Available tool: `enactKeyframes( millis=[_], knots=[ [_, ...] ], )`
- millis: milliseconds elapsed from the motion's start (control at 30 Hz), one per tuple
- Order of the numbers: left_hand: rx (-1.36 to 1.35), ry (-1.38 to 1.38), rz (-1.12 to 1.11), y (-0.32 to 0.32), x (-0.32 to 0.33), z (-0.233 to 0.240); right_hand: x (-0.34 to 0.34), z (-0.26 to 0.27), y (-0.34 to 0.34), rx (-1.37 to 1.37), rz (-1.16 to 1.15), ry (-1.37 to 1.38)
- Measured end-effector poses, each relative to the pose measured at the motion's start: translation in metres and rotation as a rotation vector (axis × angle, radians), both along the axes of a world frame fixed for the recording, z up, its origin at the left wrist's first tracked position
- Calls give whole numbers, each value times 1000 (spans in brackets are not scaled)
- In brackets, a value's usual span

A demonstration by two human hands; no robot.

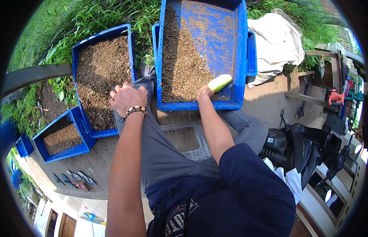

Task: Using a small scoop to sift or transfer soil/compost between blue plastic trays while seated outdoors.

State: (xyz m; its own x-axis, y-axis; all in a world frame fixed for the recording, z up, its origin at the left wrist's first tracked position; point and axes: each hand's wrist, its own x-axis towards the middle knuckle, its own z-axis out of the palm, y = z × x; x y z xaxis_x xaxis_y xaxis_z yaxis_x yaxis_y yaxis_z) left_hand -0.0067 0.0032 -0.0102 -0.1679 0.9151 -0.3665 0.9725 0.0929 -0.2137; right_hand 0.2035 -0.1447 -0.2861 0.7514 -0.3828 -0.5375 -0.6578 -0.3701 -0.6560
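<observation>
My right hand (pixel 205 93) grips the near end of a pale green cucumber (pixel 220 82). Both are low inside the large blue plastic tray (pixel 201 106), near its front right corner. Brown, crumbly substrate (pixel 187 68) covers the left part of this tray, and a thin scatter of crumbs dusts the blue floor on the right. My left hand (pixel 129 99) rests on my left knee, fingers loosely bent, with nothing seen in it. Beside it stands a second blue tray (pixel 102 134) filled with darker, clumpy substrate (pixel 102 65). The fingertips of my right hand are hidden.
A smaller blue bin (pixel 60 157) at the left holds brown grains. Another blue container (pixel 251 56) sits under the large tray. White sacking (pixel 276 44) lies to its right. A parked motorcycle (pixel 302 148) stands close on the right, and sandals (pixel 74 179) lie at the left.
</observation>
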Motion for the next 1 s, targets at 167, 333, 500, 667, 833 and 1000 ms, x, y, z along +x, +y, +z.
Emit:
enactKeyframes(
  millis=[167, 333, 500, 667, 833, 1000],
  knots=[
    [5, -25, -2, -2, 7, -1, -36, 11, 0, -209, 880, -234],
    [16, -21, 5, -2, 6, 0, -65, 59, -1, 4, 1233, -270],
    [23, -26, 24, -1, -4, -1, -53, 80, -4, 76, 1107, -228],
    [-10, -42, 24, 0, 5, 2, 27, 40, -8, -98, 704, -221],
    [-2, -53, 16, 0, 10, 2, 41, 8, 10, -158, 935, -414],
    [3, -47, 12, -1, 14, 2, -13, 20, 30, -114, 1208, -234]
  ],
)
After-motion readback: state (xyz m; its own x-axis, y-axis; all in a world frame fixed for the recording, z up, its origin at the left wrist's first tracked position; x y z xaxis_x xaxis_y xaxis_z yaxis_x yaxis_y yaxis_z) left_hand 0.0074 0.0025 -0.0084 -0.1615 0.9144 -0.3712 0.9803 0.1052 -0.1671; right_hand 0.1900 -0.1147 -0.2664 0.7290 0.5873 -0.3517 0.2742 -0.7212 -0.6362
